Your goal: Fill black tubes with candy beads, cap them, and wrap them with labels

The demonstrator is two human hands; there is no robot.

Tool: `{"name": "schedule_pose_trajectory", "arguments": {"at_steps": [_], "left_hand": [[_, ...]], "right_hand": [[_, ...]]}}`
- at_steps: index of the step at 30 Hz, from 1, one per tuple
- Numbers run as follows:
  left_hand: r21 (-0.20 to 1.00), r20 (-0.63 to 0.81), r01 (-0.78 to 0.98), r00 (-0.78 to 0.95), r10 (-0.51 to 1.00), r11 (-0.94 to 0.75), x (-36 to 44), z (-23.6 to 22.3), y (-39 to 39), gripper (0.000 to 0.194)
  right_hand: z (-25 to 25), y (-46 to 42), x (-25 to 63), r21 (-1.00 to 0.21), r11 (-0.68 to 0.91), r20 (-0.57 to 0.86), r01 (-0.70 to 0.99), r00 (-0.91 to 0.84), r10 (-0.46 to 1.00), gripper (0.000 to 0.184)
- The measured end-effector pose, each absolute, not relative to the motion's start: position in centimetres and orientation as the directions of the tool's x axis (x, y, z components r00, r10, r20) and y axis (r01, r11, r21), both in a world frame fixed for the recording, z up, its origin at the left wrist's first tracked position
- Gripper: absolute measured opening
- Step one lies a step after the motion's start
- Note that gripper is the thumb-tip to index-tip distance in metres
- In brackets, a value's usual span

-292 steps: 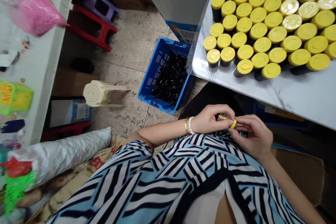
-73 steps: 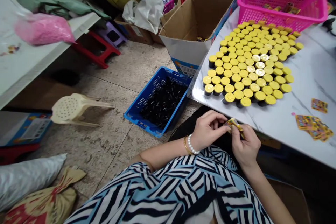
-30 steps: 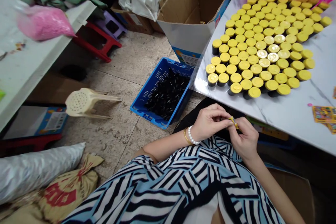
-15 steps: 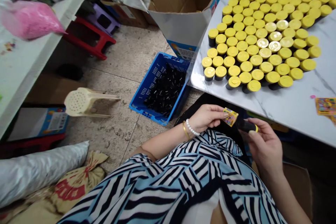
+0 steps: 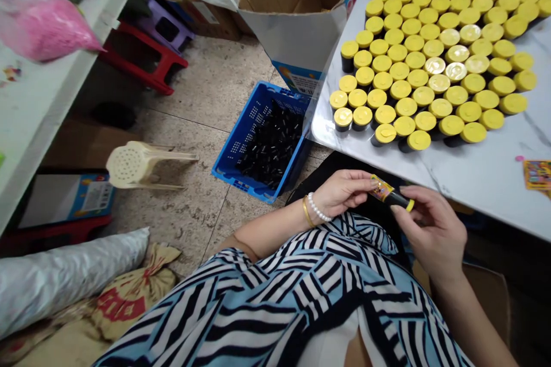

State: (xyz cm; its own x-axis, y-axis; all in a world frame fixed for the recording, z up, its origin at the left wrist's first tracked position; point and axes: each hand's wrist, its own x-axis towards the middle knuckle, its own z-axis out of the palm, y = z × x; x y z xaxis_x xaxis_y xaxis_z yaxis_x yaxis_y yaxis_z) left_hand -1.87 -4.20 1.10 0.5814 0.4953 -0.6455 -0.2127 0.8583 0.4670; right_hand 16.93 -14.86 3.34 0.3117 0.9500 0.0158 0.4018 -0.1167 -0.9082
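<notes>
One colourful label (image 5: 381, 188), right of centre, pinched by left fingers (image 5: 364, 184); one yellow-ended black tube (image 5: 398, 200) gripped in right fingers (image 5: 416, 194)!

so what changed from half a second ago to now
The right hand has moved the yellow-capped black tube toward the left hand, whose printed label now appears laid along it. Neither was let go. The standing tubes and blue crate stayed put.

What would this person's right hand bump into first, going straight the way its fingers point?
Past the black, yellow-capped cylindrical tube in the right hand, likely the yellow printed rectangular label in the left hand; depth is unclear.
</notes>
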Motion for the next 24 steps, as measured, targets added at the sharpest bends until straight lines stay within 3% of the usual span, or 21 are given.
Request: {"name": "schedule_pose_trajectory", "arguments": {"at_steps": [2, 6, 11, 13, 17, 21, 24], "left_hand": [[0.468, -0.647, -0.212, 0.579, 0.496, 0.858, -1.9, 1.1, -4.2, 0.039], [0.521, -0.625, -0.218, 0.562, 0.542, 0.826, -2.0, 1.1, -4.5, 0.042], [0.594, -0.584, -0.195, 0.564, 0.585, 0.781, -2.6, 1.2, -5.1, 0.050], [0.659, -0.566, -0.182, 0.518, 0.641, 0.730, -2.9, 1.4, -5.2, 0.048], [0.802, -0.413, -0.202, 0.493, 0.765, 0.563, -3.4, 2.1, -4.9, 0.054], [0.709, -0.376, -0.146, 0.749, 0.545, 0.690, -3.6, 2.0, -4.9, 0.062], [0.695, -0.407, -0.113, 0.753, 0.518, 0.710, -3.4, 1.6, -5.3, 0.059]], "right_hand": [[3.5, -14.8, 17.1, -0.857, -0.054, 0.091, 0.513, 0.254, 0.963, 0.027], [3.1, -14.9, 16.9, -0.848, -0.064, 0.056, 0.527, 0.209, 0.976, 0.025], [2.5, -14.9, 16.2, -0.683, 0.057, 0.332, 0.728, 0.239, 0.913, 0.033], [2.5, -15.0, 16.2, -0.718, 0.132, 0.346, 0.684, 0.186, 0.920, 0.035], [2.9, -15.3, 16.8, -0.894, 0.142, 0.237, 0.425, 0.178, 0.955, 0.035], [3.5, -15.2, 17.4, -0.877, 0.193, 0.251, 0.441, 0.076, 0.965, 0.040], [3.8, -15.1, 17.6, -0.833, 0.171, 0.211, 0.526, 0.015, 0.977, 0.044]]}}
